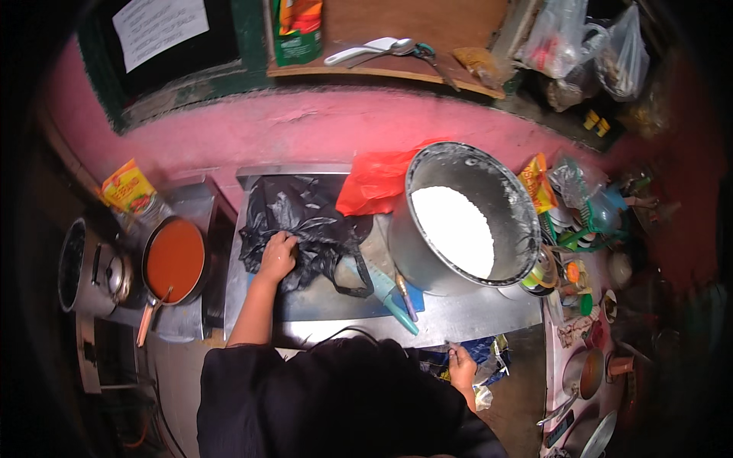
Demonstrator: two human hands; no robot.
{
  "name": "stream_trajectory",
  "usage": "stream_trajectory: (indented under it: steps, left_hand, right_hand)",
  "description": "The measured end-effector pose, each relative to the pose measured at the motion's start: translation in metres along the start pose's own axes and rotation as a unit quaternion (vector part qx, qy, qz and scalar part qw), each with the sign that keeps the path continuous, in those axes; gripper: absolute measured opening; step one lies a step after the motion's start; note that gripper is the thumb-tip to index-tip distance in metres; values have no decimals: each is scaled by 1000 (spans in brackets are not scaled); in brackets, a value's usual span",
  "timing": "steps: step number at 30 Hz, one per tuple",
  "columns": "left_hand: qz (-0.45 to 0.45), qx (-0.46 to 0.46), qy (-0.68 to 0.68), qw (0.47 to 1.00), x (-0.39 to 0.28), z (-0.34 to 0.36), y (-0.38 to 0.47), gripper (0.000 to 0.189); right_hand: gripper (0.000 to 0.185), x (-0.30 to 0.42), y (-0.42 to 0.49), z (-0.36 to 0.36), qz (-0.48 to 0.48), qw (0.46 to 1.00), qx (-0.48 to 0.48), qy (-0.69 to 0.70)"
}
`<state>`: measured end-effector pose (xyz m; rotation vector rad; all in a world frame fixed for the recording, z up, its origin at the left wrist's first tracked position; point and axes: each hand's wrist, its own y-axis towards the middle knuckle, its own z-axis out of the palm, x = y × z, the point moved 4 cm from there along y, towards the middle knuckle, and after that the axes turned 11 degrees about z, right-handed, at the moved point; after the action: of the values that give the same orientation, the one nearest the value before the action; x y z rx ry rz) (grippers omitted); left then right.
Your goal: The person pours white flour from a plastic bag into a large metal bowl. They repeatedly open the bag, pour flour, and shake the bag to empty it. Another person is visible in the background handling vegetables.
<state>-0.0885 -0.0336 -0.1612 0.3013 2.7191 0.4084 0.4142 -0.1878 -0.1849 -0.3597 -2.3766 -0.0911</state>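
My left hand (pixel 279 256) lies on a crumpled black plastic bag (pixel 298 212), its fingers closed on the bag's gathered top. The bag rests on a steel table (pixel 475 316). A turquoise-handled knife (pixel 392 300) and a tool with a worn handle (pixel 406 297) lie to its right, partly on a blue board (pixel 326 306). Farther right a large metal pot (pixel 429 263) holds white powder (pixel 452 229), beside a red plastic bag (pixel 375 182). Low at the table's front edge, my right hand (pixel 461 366) pinches something small and pale that I cannot make out.
On the left stand a pan of orange-red sauce (pixel 176 260) and a metal pot (pixel 86 269). A wooden shelf (pixel 366 67) holds utensils and packets. At right are a green basket (pixel 595 223) and a saucepan (pixel 584 372). A dark blue printed sack (pixel 487 358) lies below the front edge.
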Motion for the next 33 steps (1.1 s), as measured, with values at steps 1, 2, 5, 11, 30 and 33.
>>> stream_trajectory:
  steps: [1, 2, 5, 11, 30, 33]
  left_hand:
    - [6, 41, 71, 997, 5, 6, 3, 30]
    - [3, 115, 129, 985, 8, 18, 4, 30]
    - [-8, 248, 226, 942, 6, 37, 0, 28]
    - [-129, 136, -259, 947, -36, -32, 23, 49]
    - [450, -55, -383, 805, -303, -68, 44, 59]
    - [440, -138, -363, 810, -306, -80, 72, 44]
  right_hand:
    - [20, -2, -2, 1, -5, 1000, 3, -14]
    - [19, -4, -4, 1, -16, 1000, 0, -19]
    - [19, -8, -8, 2, -63, 998, -9, -27]
    - [19, 6, -8, 9, -17, 999, 4, 48]
    - [63, 181, 28, -20, -14, 625, 529, 574]
    - [63, 172, 57, -68, -19, 540, 513, 667]
